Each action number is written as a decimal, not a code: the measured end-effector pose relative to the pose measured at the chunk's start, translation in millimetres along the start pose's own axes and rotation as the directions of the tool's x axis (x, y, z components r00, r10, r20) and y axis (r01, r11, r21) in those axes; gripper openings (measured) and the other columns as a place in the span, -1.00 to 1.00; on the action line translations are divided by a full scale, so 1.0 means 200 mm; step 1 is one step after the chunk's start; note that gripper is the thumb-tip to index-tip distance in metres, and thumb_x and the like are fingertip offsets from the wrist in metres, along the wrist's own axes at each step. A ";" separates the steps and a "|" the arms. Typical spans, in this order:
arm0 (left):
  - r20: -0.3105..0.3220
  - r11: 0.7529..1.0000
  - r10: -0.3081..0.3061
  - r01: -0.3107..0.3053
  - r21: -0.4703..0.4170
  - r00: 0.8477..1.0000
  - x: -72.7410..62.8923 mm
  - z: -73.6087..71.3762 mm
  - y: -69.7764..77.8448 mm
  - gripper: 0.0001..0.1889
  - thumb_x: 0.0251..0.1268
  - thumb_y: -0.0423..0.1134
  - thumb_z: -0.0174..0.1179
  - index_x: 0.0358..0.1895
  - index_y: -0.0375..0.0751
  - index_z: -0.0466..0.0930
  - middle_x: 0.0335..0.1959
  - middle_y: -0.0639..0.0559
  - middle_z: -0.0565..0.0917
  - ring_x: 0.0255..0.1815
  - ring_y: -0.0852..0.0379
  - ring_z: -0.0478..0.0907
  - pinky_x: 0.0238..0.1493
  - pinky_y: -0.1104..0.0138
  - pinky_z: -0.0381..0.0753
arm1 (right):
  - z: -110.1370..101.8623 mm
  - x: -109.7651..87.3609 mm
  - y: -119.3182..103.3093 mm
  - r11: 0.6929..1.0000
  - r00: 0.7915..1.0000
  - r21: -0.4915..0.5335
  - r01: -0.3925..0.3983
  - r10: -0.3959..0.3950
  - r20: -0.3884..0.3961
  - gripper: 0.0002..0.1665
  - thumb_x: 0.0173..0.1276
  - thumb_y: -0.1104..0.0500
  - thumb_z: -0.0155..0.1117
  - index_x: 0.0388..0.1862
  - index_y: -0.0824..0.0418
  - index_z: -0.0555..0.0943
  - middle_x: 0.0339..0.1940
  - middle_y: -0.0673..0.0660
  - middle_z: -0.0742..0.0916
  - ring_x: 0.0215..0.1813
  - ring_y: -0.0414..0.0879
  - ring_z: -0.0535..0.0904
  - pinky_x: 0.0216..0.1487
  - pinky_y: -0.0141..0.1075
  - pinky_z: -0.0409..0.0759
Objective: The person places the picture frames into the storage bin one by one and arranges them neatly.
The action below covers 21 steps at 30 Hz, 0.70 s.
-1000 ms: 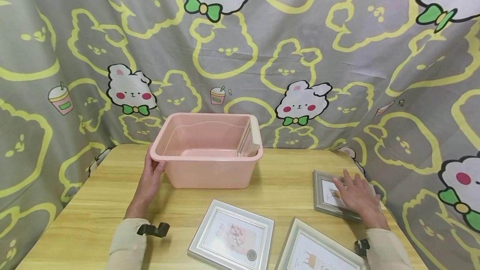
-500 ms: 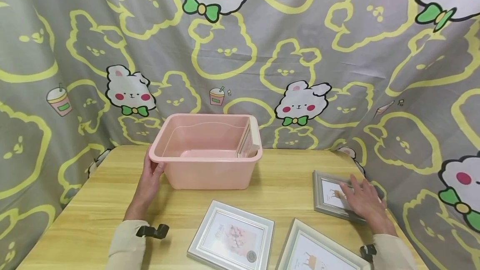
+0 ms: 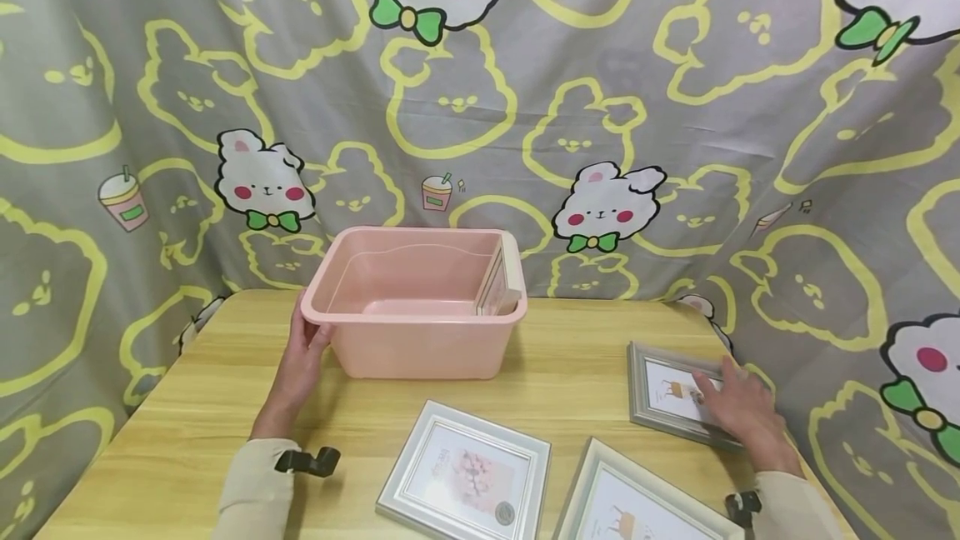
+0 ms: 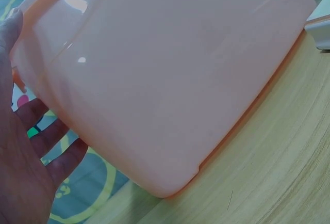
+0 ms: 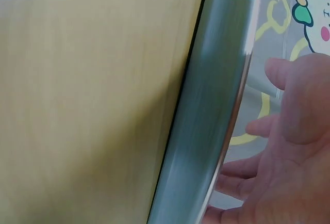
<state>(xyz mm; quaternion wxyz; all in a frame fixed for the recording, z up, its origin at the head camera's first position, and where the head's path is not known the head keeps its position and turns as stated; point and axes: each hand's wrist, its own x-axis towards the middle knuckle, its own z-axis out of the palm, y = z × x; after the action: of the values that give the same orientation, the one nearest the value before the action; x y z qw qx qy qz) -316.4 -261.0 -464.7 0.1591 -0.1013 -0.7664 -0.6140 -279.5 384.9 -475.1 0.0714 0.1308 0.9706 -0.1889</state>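
Note:
A pink plastic bin (image 3: 420,348) stands at the back left of the table. My left hand (image 3: 298,361) holds its left end, thumb at the rim and fingers against the side, as the left wrist view also shows on the bin wall (image 4: 154,90). Inside, a picture frame (image 3: 512,265) leans upright along the right wall. My right hand (image 3: 750,411) is over the right end of a grey picture frame (image 3: 640,390) lying flat, covering part of it. In the right wrist view, loosely bent fingers (image 5: 260,126) reach along the outside of the frame's edge (image 5: 206,95).
Two more picture frames lie flat near the front: a silver one (image 3: 401,473) with a pink print and a pale one (image 3: 592,482), cut off below. A patterned curtain (image 3: 465,148) hangs right behind the wooden table (image 3: 187,440).
My right hand has shifted right across the grey picture frame to its right end, uncovering more of its print. My left hand and the bin stay in place.

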 end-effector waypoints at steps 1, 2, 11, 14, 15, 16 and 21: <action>0.002 1.000 0.001 -0.001 0.001 1.000 0.00 0.00 0.00 -0.30 0.56 -0.19 -0.14 0.56 0.22 -0.33 0.56 -0.17 0.02 0.53 -0.17 0.00 0.14 0.74 0.23 | 0.00 0.00 0.01 1.000 1.000 0.011 -0.013 0.013 0.001 0.17 0.36 -0.53 -0.45 0.53 0.36 -0.24 0.32 0.76 -0.02 0.29 0.72 -0.11 -0.03 0.59 0.12; 0.003 1.000 -0.001 0.001 0.004 1.000 0.00 0.00 0.00 -0.30 0.56 -0.19 -0.14 0.56 0.23 -0.33 0.56 -0.16 0.02 0.53 -0.17 0.00 0.14 0.74 0.23 | 0.00 0.00 0.01 0.999 1.000 0.021 -0.026 0.026 0.003 0.18 0.35 -0.53 -0.44 0.53 0.38 -0.24 0.31 0.76 -0.02 0.29 0.71 -0.12 -0.01 0.58 0.12; -0.003 1.000 -0.010 0.011 0.015 1.000 0.00 0.00 0.01 -0.29 0.56 -0.17 -0.14 0.55 0.29 -0.34 0.56 -0.16 0.02 0.54 -0.16 -0.01 0.16 0.76 0.20 | -0.01 -0.01 0.04 0.991 0.991 0.019 -0.131 0.131 0.016 0.12 0.37 -0.25 -0.11 0.33 0.74 -0.13 0.18 0.80 0.10 0.20 0.69 0.03 0.11 0.46 0.22; -0.005 1.000 -0.020 0.020 0.023 1.000 0.00 0.00 0.01 -0.29 0.56 -0.16 -0.14 0.55 0.29 -0.35 0.56 -0.16 0.02 0.54 -0.15 0.00 0.16 0.75 0.20 | 0.00 -0.02 0.04 0.983 0.984 0.029 -0.180 0.180 0.000 -0.04 0.37 -0.05 -0.10 0.25 0.81 -0.09 0.11 0.77 0.17 0.16 0.65 0.11 0.08 0.42 0.27; -0.005 0.999 -0.023 0.024 0.023 1.000 0.00 0.00 0.01 -0.29 0.56 -0.16 -0.14 0.55 0.30 -0.36 0.56 -0.16 0.02 0.54 -0.15 0.00 0.17 0.74 0.20 | 0.00 -0.02 0.04 0.981 0.982 0.028 -0.190 0.191 -0.006 -0.10 0.35 0.01 -0.11 0.22 0.82 -0.06 0.08 0.76 0.20 0.14 0.64 0.13 0.06 0.41 0.29; -0.006 0.999 -0.023 0.024 0.025 1.000 0.00 0.00 0.01 -0.29 0.56 -0.16 -0.14 0.55 0.30 -0.36 0.56 -0.16 0.02 0.54 -0.15 0.00 0.16 0.74 0.20 | 0.00 -0.02 0.04 0.979 0.979 0.030 -0.202 0.203 -0.013 -0.14 0.33 0.06 -0.10 0.19 0.83 -0.03 0.05 0.74 0.22 0.12 0.62 0.15 0.04 0.40 0.30; -0.005 1.000 -0.018 0.018 0.017 1.000 0.00 0.00 0.01 -0.29 0.56 -0.17 -0.13 0.55 0.31 -0.35 0.56 -0.16 0.02 0.54 -0.15 0.00 0.15 0.76 0.20 | 0.01 -0.03 0.04 0.971 0.971 0.037 -0.237 0.238 -0.018 -0.39 0.25 0.20 -0.08 0.02 0.77 0.23 -0.07 0.66 0.24 0.07 0.61 0.17 0.02 0.44 0.29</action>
<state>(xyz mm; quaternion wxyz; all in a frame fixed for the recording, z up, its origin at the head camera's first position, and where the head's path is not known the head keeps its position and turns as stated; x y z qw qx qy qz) -315.4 -260.3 -462.6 0.1564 -0.0914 -0.7720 -0.6093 -271.4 390.9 -478.3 0.0803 0.2494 0.9453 -0.1942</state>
